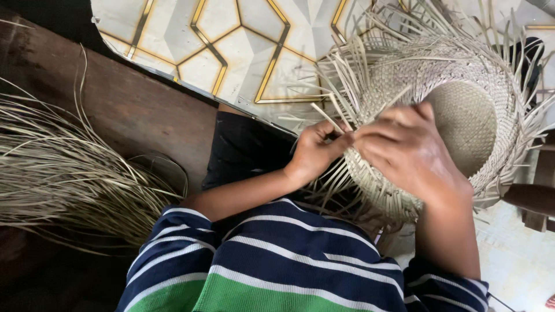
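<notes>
A half-woven straw hat point(462, 121) rests in front of me, its round crown facing up and loose pale strips sticking out all around the brim. My left hand point(317, 149) pinches a few of those loose straw strips point(327, 118) at the brim's near-left edge. My right hand point(404, 151) lies over the brim beside the crown, fingers curled on the woven edge and meeting the left hand's fingertips.
A large bundle of dry straw strips point(63, 167) lies on a dark wooden bench point(133, 110) at the left. Patterned floor tiles point(231, 40) with gold lines show beyond. A dark wooden piece point(535, 196) stands at the right edge.
</notes>
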